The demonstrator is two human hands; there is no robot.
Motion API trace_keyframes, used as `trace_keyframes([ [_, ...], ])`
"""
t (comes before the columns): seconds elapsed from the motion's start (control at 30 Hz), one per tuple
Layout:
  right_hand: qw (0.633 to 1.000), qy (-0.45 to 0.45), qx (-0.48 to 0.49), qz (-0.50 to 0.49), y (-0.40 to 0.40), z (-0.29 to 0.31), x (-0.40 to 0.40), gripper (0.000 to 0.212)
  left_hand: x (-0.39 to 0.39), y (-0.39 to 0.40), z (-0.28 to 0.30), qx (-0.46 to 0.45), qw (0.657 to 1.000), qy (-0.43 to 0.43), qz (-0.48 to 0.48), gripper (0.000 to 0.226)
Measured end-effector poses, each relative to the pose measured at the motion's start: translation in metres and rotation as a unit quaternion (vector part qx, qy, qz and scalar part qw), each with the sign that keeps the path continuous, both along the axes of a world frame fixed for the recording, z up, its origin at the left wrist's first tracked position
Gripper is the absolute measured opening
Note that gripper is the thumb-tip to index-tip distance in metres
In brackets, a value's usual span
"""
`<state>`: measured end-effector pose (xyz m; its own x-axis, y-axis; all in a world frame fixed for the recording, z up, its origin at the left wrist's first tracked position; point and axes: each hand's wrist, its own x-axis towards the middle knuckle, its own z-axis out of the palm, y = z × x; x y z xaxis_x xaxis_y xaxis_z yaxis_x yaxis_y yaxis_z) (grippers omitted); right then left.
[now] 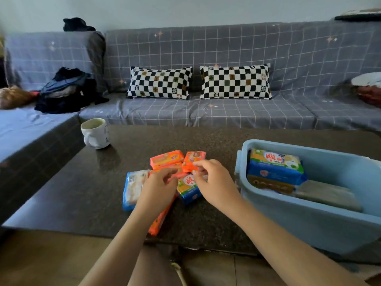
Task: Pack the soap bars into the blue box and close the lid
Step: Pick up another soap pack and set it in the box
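Observation:
Several wrapped soap bars lie bunched on the dark table: two orange ones (167,159) (193,159) at the back, a blue-and-white one (133,187) on the left, a yellow-and-blue one (188,189) in the middle, and a long orange one (159,220) under my left wrist. My left hand (158,187) rests over the pile with curled fingers. My right hand (214,180) pinches at the front edge of the right orange bar. The open blue box (309,221) stands at the right, with a yellow-and-blue bar (275,167) and others inside. No lid is in view.
A white mug (95,133) stands at the table's back left. Behind the table runs a grey checked sofa (226,114) with two chequered cushions (159,82) and a heap of dark clothes (68,90). The table's near edge (82,232) is close to me.

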<state>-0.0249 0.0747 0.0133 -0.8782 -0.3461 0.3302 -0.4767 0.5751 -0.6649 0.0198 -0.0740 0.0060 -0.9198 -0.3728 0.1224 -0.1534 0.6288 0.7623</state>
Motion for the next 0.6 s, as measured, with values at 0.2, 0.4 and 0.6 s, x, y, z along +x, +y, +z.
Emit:
trace_keyframes([
  [0.2, 0.991, -0.067, 0.095, -0.073, -0.012, -0.056, -0.021, 0.039, 0.016, -0.014, -0.037, -0.055, 0.985, -0.148, 0.066, 0.035],
  [0.4, 0.975, -0.146, 0.09, -0.14, -0.016, -0.078, -0.045, 0.058, 0.014, -0.01, -0.052, -0.046, 0.992, -0.093, 0.067, 0.031],
  [0.6, 0.965, -0.177, 0.098, -0.168, -0.018, -0.082, -0.054, 0.062, -0.006, 0.012, -0.049, 0.007, 0.989, -0.148, -0.005, 0.043],
])
